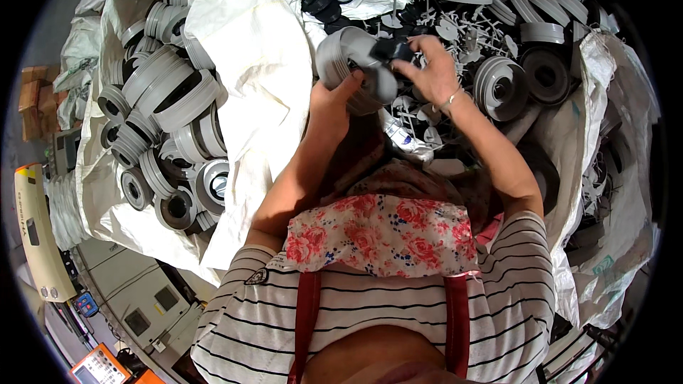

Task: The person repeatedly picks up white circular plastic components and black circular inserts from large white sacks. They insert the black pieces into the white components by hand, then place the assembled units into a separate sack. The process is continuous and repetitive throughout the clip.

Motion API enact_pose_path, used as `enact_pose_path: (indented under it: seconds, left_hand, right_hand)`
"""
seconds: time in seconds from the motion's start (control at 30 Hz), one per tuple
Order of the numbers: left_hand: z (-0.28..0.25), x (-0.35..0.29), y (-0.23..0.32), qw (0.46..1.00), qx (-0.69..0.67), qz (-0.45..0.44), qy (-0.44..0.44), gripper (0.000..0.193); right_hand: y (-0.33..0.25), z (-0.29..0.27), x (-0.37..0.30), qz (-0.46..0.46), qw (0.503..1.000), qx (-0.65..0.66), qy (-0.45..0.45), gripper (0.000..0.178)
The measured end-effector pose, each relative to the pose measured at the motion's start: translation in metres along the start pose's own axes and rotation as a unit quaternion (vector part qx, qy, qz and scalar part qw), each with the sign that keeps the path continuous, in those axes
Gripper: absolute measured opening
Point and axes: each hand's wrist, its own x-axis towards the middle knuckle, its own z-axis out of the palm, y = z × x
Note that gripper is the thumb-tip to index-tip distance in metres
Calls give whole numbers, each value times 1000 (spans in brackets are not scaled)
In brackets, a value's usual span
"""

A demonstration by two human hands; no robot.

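Note:
My left hand point(330, 104) is closed on a grey ribbed plastic ring point(340, 48), thumb at its inner edge, holding it tilted in front of me. A black plastic piece point(390, 49) is pinched between the thumb and fingers of my right hand point(435, 75). The piece lies against the ring's right rim or just over it; whether they touch I cannot tell. Beneath my right hand are loose white plastic scraps point(455, 35) with thin stems. Several black round caps point(327, 8) are heaped beyond the ring.
A large white woven sack point(249, 50) on the left holds many grey ribbed rings point(162, 78). More grey rings point(500, 87) and a dark ring point(546, 75) lie at the right, beside another sack point(597, 71). A crumpled clear wrapper point(405, 135) is near my lap. Machines point(43, 235) stand lower left.

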Motion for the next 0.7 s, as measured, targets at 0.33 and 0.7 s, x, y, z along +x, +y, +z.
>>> enact_pose_path:
  seconds: [0.33, 0.7]
  left_hand:
    - [15, -27, -9, 997, 60, -4, -58, 33]
    - [28, -44, 17, 976, 120, -93, -158, 40]
  right_hand:
    - [-58, -47, -21, 1, 984, -7, -177, 70]
    - [-51, -56, -46, -246, 953, -130, -120, 61]
